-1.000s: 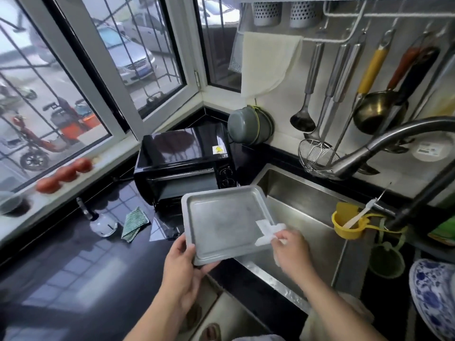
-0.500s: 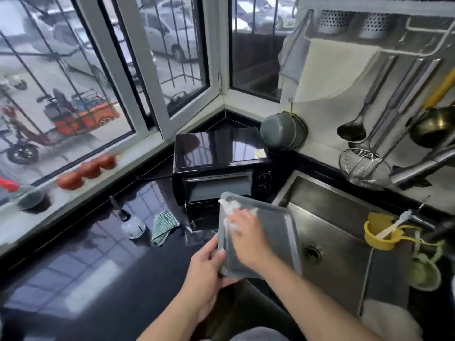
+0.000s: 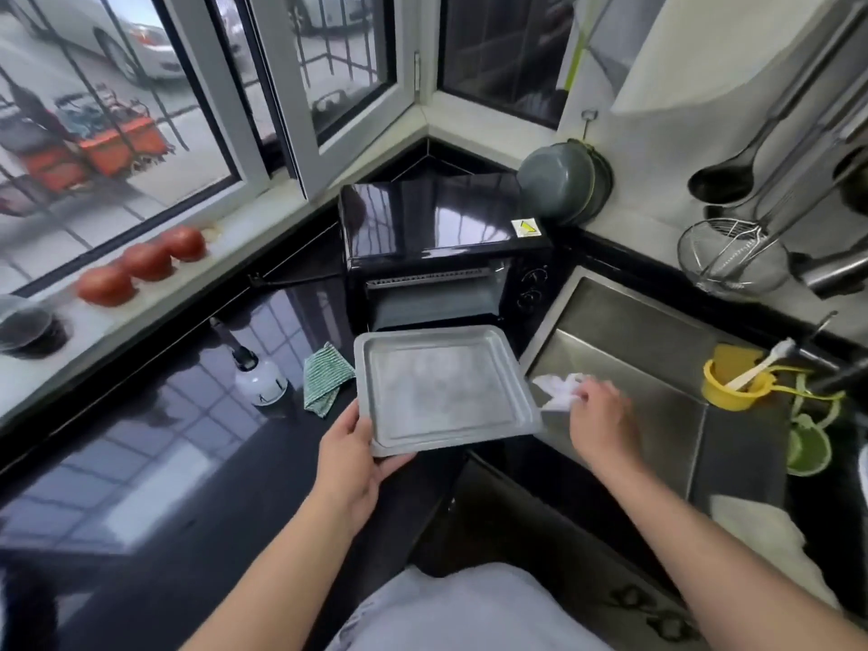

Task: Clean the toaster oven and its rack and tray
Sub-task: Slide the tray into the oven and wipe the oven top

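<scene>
The left hand [image 3: 350,455] grips the near-left corner of the baking tray [image 3: 446,390], held level before the open toaster oven [image 3: 446,256], while the right hand [image 3: 599,415] pinches a crumpled white wipe [image 3: 559,390] just off its right edge.

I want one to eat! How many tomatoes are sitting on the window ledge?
3, in a row on the windowsill: one nearest, one in the middle, one farthest. None looks hidden.

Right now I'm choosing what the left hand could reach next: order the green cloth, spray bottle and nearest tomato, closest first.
From the left hand:
1. Green cloth, just beyond it on the counter.
2. Spray bottle, further left.
3. Nearest tomato, on the far-left windowsill.
</scene>
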{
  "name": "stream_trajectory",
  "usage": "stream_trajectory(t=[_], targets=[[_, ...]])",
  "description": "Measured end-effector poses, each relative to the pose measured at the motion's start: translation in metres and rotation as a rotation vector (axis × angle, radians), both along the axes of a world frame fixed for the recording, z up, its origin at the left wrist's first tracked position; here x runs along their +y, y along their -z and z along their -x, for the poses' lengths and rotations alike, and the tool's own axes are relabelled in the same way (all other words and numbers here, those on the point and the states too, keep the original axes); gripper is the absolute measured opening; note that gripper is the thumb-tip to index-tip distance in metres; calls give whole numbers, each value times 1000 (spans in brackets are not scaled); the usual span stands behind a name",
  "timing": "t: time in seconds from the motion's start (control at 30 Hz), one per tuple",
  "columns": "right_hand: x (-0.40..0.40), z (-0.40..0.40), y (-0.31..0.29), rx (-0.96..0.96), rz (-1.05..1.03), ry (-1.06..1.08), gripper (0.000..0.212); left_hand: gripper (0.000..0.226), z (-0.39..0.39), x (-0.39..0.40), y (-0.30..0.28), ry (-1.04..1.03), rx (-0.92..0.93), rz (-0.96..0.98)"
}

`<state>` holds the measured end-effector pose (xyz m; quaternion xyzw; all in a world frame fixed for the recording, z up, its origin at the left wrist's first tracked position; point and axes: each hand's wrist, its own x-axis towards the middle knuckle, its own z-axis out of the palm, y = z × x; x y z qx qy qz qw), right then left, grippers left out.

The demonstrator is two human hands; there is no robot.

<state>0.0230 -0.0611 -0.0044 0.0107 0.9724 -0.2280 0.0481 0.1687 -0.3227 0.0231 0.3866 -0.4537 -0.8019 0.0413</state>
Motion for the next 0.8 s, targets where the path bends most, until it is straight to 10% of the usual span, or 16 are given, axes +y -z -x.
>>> stream_trajectory(t=[0.33,0.8], targets=[[-31,16,4,-583,720,229,50,28,44,8,47,-36,-116,-34],[-38,71,75,-202,338,-178,35,24,86,11,87,-133,-86,243]])
